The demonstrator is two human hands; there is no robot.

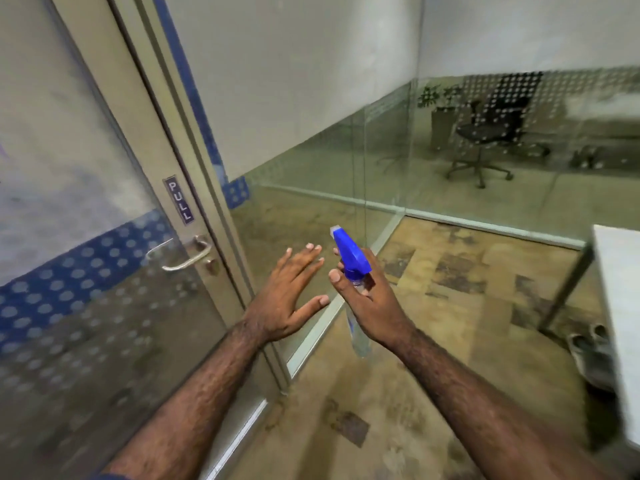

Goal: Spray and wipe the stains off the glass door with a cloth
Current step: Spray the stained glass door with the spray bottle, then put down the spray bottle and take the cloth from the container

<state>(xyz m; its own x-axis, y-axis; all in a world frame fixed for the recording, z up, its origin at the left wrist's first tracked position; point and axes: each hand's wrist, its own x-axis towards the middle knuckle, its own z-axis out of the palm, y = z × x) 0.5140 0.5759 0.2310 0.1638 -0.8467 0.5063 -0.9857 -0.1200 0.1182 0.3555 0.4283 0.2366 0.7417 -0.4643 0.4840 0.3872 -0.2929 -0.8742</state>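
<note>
At the far left stands the glass door (69, 237), a metal-framed pane with a frosted upper part and a blue band of pale dots running across it; the glass below the band is clear and dotted too. On the door's frame sits a small dark plate reading "PULL" (178, 199), and just under it a curved silver lever handle (183, 254) with a round lock beneath. Beside the frame a blue strip runs up the edge of a white wall, and a clear glass partition (381, 157) stretches away to the right, meeting a second pane at a corner. Through it a black swivel office chair (491, 129) and a potted green plant (438, 98) are visible. The floor (450, 306) is a worn tan carpet with darker square patches. The left hand (291, 292) is held in the air just right of the door frame, back up, fingers straight and spread, gripping nothing. Close to its right, not touching, the right hand (367, 299) wraps around the neck of a clear plastic spray bottle with a blue trigger head (349, 254). The bottle's long axis runs steeply, its body hanging down below the palm and its head up; the nozzle points up and to the left, toward the door side. At the far right is the edge of a white table (620, 306) on a grey metal leg, with a pair of pale slippers (588, 351) on the floor beneath it.
</note>
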